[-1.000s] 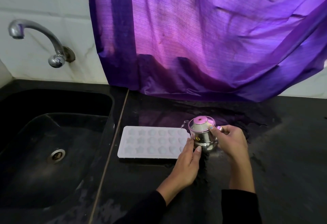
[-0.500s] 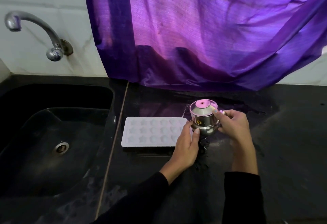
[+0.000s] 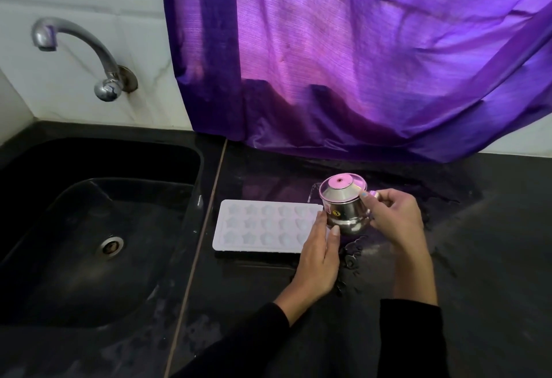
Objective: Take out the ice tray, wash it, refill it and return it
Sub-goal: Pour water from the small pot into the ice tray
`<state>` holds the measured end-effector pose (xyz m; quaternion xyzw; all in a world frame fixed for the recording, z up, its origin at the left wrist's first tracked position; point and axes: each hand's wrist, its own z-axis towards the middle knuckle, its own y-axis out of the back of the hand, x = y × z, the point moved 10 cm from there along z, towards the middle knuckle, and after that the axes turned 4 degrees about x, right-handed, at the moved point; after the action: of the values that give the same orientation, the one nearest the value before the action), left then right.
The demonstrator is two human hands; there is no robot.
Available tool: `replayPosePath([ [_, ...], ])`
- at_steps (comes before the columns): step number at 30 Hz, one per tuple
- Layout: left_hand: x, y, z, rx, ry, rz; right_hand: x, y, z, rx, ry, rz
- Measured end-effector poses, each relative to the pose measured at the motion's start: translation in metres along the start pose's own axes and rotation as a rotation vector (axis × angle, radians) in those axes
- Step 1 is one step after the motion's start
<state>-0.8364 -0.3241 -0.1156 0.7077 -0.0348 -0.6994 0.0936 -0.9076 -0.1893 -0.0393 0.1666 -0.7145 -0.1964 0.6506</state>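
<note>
A white ice tray (image 3: 263, 225) with star and heart shaped cells lies flat on the black counter (image 3: 478, 258), just right of the sink. A small steel kettle (image 3: 343, 207) with a lid hangs above the tray's right end, its spout toward the tray. My right hand (image 3: 394, 219) grips the kettle's handle, thumb near the lid. My left hand (image 3: 319, 255) rests with straight fingers against the tray's right end and touches the kettle's belly.
A black sink (image 3: 98, 228) with a drain fills the left, and a steel tap (image 3: 74, 49) juts from the white tiled wall above it. A purple curtain (image 3: 358, 64) hangs down to the counter behind the kettle. Water drops (image 3: 352, 261) lie on the counter near my left hand.
The kettle has lifted slightly and stayed over the tray's right end. Both hands keep their places; the camera view has shifted.
</note>
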Motion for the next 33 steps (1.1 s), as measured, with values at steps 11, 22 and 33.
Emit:
replayPosePath([
  [11,0.008,0.000,0.006,-0.004,0.001,-0.028,0.006,-0.004,0.001,-0.019,0.012,-0.072],
  [22,-0.003,0.005,0.003,0.003,-0.045,-0.059,0.012,-0.006,-0.001,-0.019,0.018,-0.082],
  [33,-0.003,0.015,0.002,-0.033,-0.013,-0.060,0.006,-0.004,-0.003,-0.021,-0.042,0.104],
])
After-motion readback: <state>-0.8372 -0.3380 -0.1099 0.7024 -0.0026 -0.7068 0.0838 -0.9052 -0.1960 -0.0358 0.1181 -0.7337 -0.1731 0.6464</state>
